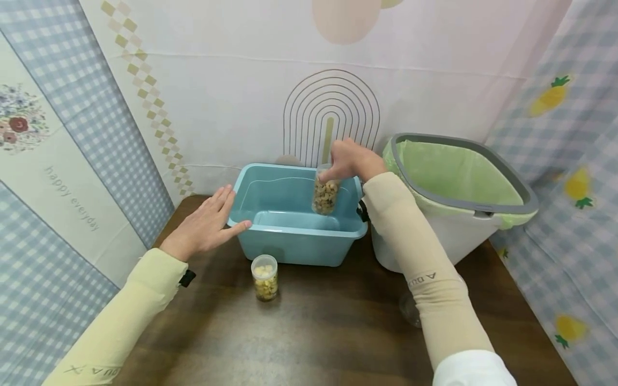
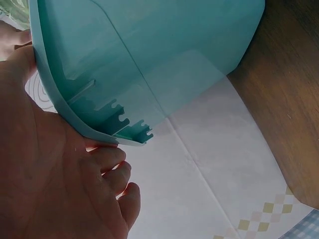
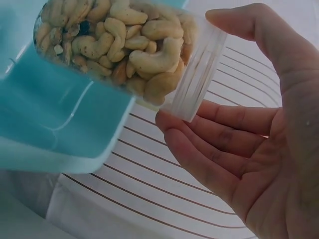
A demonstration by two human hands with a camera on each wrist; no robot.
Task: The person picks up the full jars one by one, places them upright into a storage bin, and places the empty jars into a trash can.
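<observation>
My right hand [image 1: 350, 159] pinches the lid end of a clear plastic jar of cashews [image 1: 324, 195] above the inside of a light blue plastic tub [image 1: 299, 247]. In the right wrist view the thumb and fingertips hold the pale lid, and cashews [image 3: 154, 47] fill the jar. My left hand [image 1: 207, 222] lies at the tub's left front corner, fingers extended and thumb spread along the rim. The left wrist view shows that hand against the rim [image 2: 55, 94]. A second jar [image 1: 265, 281], with yellowish pieces inside, stands upright in front of the tub.
A white trash bin [image 1: 458, 230] with a grey rim and green liner stands right of the tub. Partly behind my right forearm is a clear round object [image 1: 409, 310] on the brown wooden table [image 1: 309, 338]. Patterned cloth hangs behind and at both sides.
</observation>
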